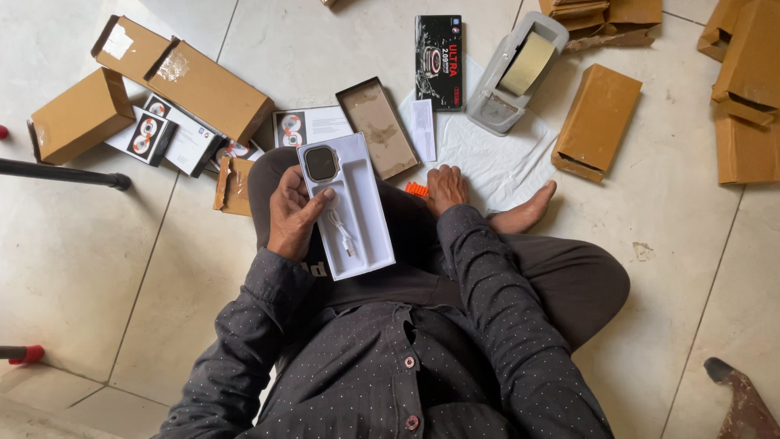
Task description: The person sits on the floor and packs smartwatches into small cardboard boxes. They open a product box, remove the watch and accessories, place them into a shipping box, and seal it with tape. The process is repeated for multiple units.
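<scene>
I sit cross-legged on a tiled floor. My left hand (294, 213) grips a white plastic tray (362, 223) by its left edge, thumb lying across it. A square watch face (322, 163) sits in the tray's top end, and a white charging cable (342, 232) lies in the middle. My right hand (446, 188) reaches down past my knee onto a small orange object (417, 189), fingers curled over it; whether it is gripped is unclear. An open brown box base (379, 126) lies just beyond the tray.
A black printed watch box (439, 61), a grey tape dispenser (520, 71) and a white cloth (496, 158) lie ahead. Brown cardboard boxes (596, 120) sit right and left (210, 91). Leaflets (313, 126) lie by my knee. My bare foot (526, 213) rests on the cloth.
</scene>
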